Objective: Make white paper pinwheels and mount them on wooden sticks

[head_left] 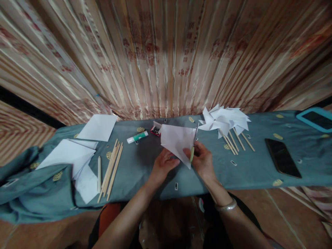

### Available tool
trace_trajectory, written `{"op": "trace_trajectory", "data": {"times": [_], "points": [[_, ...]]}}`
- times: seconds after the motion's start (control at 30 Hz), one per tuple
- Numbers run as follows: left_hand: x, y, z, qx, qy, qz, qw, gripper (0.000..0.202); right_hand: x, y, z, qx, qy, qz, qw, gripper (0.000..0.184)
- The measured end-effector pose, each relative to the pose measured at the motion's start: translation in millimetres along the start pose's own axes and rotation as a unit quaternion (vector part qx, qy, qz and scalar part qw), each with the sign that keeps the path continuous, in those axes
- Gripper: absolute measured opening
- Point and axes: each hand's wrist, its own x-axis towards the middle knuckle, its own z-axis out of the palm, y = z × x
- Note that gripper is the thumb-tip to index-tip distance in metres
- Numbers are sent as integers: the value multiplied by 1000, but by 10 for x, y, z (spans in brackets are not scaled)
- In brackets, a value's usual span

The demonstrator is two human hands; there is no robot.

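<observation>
A square sheet of white paper (177, 138) is held up above the middle of the cloth-covered table. My left hand (164, 163) grips the sheet at its lower left edge, the fingers behind it. In my right hand (203, 159) is a pair of scissors (192, 154) with yellow-green handles, fingers closed round them. The blades point up and away along the right edge of the paper. Whether the blades are apart is too small to tell. Just beyond the sheet sits a small open red box (156, 130) of dark little pins.
A glue stick (137, 137), several wooden sticks (111, 171), a pale pencil-like rod (99, 174) and loose paper sheets (67, 155) lie to the left. Paper pinwheels (224, 119) on sticks, a phone (282, 158) and a blue-framed device (316, 119) lie right. A curtain (160, 62) hangs behind.
</observation>
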Motion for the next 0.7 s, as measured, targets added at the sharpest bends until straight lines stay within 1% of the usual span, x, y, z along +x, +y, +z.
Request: {"op": "trace_trajectory", "data": {"times": [0.07, 0.1, 0.2, 0.23, 0.3, 0.37, 0.43, 0.5, 0.6, 0.7], "points": [[0, -21, 80, -3, 37, 4, 999, 44, -29, -11, 78, 3, -12, 7, 1000, 45], [9, -24, 100, -4, 71, 9, 997, 42, -36, -16, 111, 7, -14, 12, 1000, 46], [62, -18, 81, 5, 168, 25, 985, 45, -31, -26, 171, 41, -23, 32, 998, 49], [86, -9, 55, 6, 185, 32, 982, 47, -30, -29, 178, 58, -32, 37, 997, 49], [134, 27, -17, 1, 199, 53, 979, 49, -44, -36, 174, 83, -55, 35, 994, 48], [175, 93, -102, 1, 217, 82, 973, 46, -91, -39, 152, 84, -85, 34, 992, 46], [199, 181, -190, 21, 238, 101, 966, 36, -171, -29, 121, 70, -131, 46, 988, 45], [208, 272, -268, 32, 246, 118, 962, 29, -270, 0, 94, 59, -198, 67, 976, 45], [212, 372, -354, 21, 255, 144, 956, 29, -424, 68, 74, 62, -309, 103, 943, 48], [223, 406, -396, 23, 262, 165, 951, 27, -547, 127, 79, 59, -383, 137, 911, 50]]}}
